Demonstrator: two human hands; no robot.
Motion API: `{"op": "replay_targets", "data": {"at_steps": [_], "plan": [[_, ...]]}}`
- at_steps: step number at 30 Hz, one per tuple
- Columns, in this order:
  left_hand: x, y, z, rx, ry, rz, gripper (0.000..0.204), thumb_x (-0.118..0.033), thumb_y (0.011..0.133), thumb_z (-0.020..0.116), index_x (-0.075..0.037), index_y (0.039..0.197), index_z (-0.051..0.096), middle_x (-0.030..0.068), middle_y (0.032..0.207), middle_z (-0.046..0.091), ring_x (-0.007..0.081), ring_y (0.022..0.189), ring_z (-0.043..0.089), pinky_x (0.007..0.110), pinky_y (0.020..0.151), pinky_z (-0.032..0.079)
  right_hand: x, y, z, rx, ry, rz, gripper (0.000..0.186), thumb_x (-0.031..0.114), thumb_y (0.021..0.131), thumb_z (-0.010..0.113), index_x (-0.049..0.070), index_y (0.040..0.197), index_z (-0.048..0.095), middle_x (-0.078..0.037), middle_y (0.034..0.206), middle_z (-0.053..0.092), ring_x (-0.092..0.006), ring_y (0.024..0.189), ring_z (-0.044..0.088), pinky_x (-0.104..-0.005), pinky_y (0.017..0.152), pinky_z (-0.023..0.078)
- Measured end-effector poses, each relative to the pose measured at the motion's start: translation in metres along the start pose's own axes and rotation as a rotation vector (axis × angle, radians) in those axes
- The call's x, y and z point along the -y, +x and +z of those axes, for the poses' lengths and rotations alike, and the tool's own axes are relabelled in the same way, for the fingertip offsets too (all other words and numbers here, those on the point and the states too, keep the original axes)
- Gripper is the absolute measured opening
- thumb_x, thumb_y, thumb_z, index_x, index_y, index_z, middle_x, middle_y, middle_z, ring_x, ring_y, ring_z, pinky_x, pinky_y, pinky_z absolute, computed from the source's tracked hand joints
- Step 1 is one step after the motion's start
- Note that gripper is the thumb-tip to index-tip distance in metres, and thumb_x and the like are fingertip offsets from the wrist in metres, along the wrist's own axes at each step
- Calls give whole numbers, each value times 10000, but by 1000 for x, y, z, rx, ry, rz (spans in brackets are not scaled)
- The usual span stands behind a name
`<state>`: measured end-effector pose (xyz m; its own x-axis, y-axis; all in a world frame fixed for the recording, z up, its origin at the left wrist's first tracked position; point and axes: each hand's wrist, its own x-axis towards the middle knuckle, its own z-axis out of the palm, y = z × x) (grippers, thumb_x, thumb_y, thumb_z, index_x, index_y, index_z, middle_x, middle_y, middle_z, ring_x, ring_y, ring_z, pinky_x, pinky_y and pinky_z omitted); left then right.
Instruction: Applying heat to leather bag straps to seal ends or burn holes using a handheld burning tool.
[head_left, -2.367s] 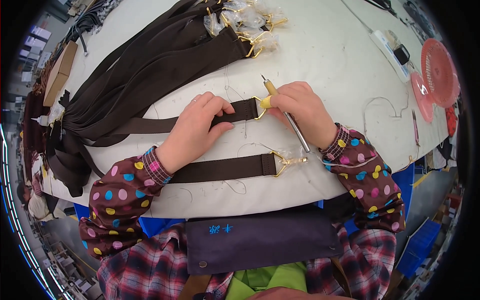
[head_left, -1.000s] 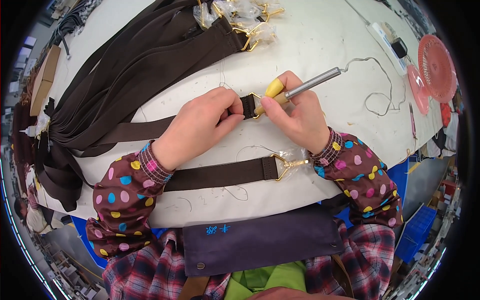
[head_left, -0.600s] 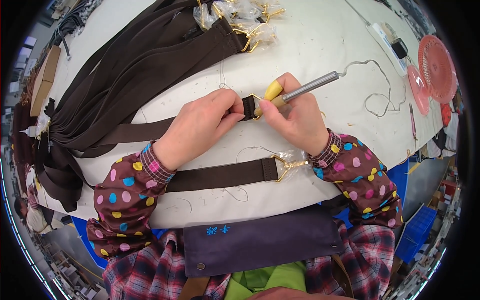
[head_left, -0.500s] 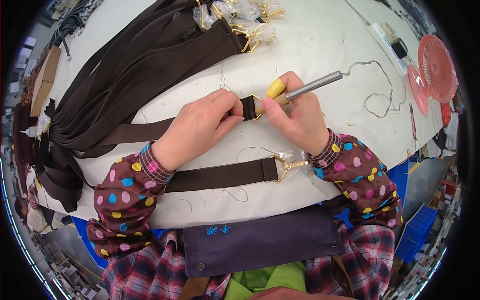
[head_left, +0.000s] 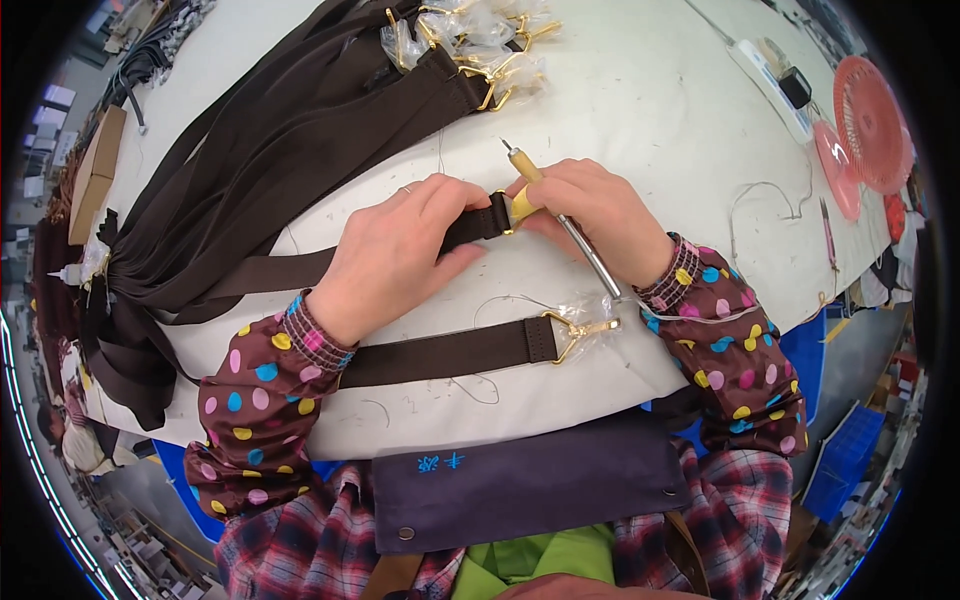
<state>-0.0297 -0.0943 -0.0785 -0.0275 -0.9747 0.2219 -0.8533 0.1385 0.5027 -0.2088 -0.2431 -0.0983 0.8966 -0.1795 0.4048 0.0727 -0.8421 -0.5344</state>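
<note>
A dark brown webbing strap (head_left: 285, 268) runs from the bundle on the left to its stitched end between my hands. My left hand (head_left: 385, 255) is closed on the strap close to that end, fingertips on the webbing. My right hand (head_left: 605, 220) holds a corded pen-like tool (head_left: 588, 255) with a wooden front, thin dark tip and metal rear shaft. That tip points up and left, away from the strap. A yellow finger cover (head_left: 522, 206) on the right hand lies against the gold ring (head_left: 503, 212) at the strap end, partly hiding it.
Nearer me lies another brown strap (head_left: 450, 352) with a gold clasp (head_left: 590, 328) in clear plastic. A large strap bundle (head_left: 270, 170) covers the upper left, with wrapped gold hardware (head_left: 490, 75). At right stand a power strip (head_left: 770, 88) and a pink fan (head_left: 870, 125).
The tool has swung round in my right hand: its metal shaft, earlier pointing up right, now points down right, with the tip up left. Its cord now crosses my right sleeve.
</note>
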Motion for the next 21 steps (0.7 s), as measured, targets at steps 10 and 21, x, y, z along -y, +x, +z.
{"op": "replay_targets", "data": {"at_steps": [10, 21], "plan": [[8, 5, 7, -251, 292, 211, 198, -88, 731, 653, -156, 915, 627, -10, 955, 563, 177, 828, 561, 301, 632, 457, 9, 7, 6, -130, 233, 245, 157, 42, 816, 656, 47, 923, 542, -140, 787, 609, -313, 709, 603, -338, 622, 472], [0, 7, 7, -315, 599, 356, 193, -134, 696, 628, -180, 884, 621, -38, 976, 537, 127, 844, 534, 288, 684, 389, 9, 7, 6, -128, 230, 262, 172, 67, 812, 668, 48, 922, 538, -139, 793, 618, -319, 712, 602, -350, 626, 471]]}}
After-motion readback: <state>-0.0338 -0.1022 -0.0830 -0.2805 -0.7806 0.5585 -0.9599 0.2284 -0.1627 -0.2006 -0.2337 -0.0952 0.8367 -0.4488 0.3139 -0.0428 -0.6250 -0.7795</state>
